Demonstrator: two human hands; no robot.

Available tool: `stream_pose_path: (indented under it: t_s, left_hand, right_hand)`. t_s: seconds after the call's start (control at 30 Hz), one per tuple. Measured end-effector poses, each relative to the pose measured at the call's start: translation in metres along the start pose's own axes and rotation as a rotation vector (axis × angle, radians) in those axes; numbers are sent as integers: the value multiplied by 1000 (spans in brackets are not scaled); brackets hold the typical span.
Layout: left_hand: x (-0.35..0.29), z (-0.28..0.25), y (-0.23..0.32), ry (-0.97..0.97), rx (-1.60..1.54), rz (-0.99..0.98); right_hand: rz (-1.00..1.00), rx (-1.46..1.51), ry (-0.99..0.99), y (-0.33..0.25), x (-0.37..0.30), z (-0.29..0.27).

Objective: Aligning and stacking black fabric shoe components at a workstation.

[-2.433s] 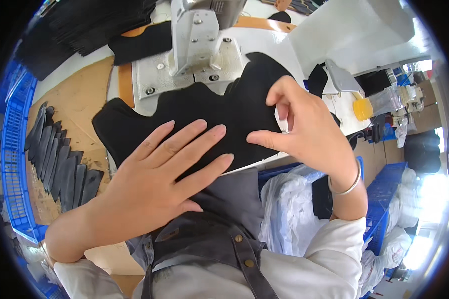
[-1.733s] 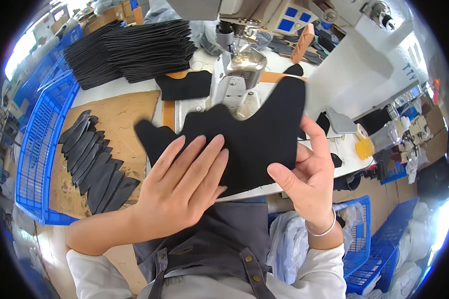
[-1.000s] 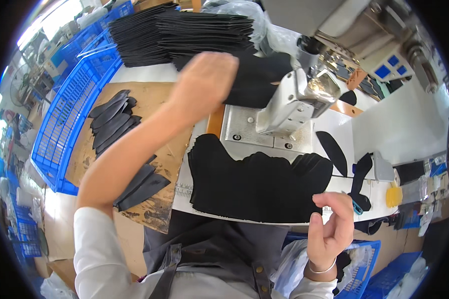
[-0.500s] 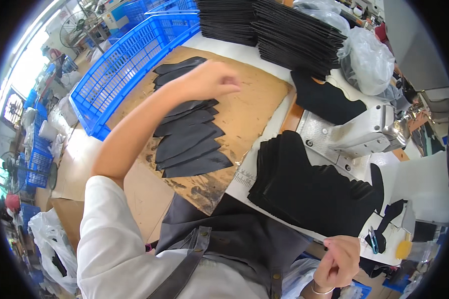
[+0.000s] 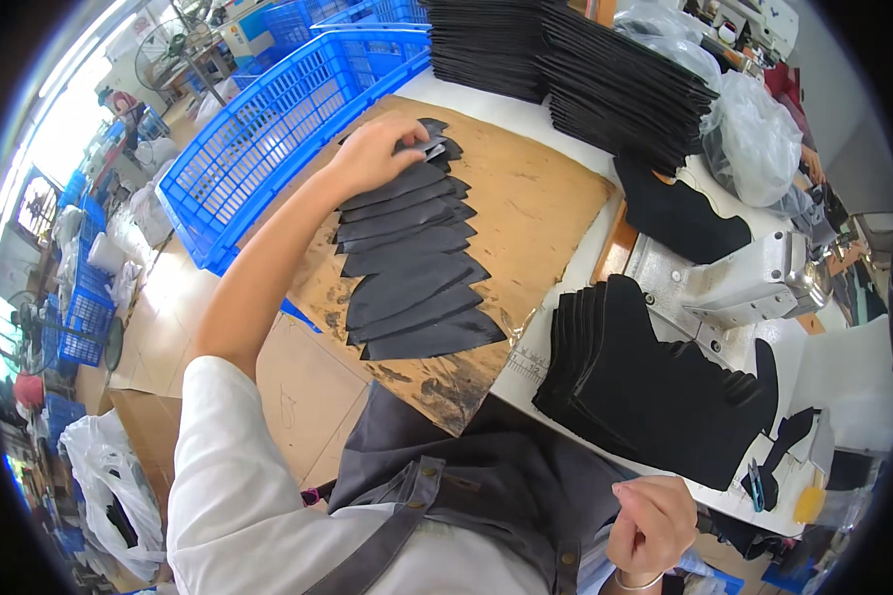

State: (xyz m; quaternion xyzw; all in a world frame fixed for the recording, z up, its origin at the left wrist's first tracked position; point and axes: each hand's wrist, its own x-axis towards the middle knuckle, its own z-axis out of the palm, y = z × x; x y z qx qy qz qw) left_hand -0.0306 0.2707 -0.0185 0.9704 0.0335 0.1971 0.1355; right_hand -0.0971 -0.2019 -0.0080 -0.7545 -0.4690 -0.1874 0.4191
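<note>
My left hand [image 5: 379, 151] reaches to the far end of a row of overlapping black pointed pieces [image 5: 412, 288], thin and leather-like. Its thumb and fingers close on a dark piece [image 5: 433, 147] there, partly hidden by the hand. The row lies on a worn brown board [image 5: 546, 188]. Low at the right, in front of my body, my right hand [image 5: 655, 526] is curled with the fingers drawn together. Whatever it may hold is hidden. Nearest to it on the white table is a fanned stack of black cut pieces [image 5: 665, 397].
A blue plastic basket [image 5: 258, 149] stands along the board's left side. Tall black stacks [image 5: 625, 94] and a clear plastic bag [image 5: 754, 129] are at the back. On the right sit a white sewing machine [image 5: 754, 278] and teal-handled snips [image 5: 756, 486].
My left hand has come down from above the row onto its far pieces and closed there. My right hand stays low and curled. The whole view has shifted a little.
</note>
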Motion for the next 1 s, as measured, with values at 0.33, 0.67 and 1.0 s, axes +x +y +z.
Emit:
stream_pose_path:
  t_s: [0.33, 0.67, 1.0]
  left_hand:
    - [27, 24, -7, -33, -43, -49]
    - [37, 25, -36, -134, 0, 88]
    - [33, 11, -30, -242, 21, -191]
  right_hand:
    - [9, 67, -59, -7, 11, -10]
    - [57, 82, -47, -5, 6, -12]
    - [71, 72, -55, -5, 1, -15]
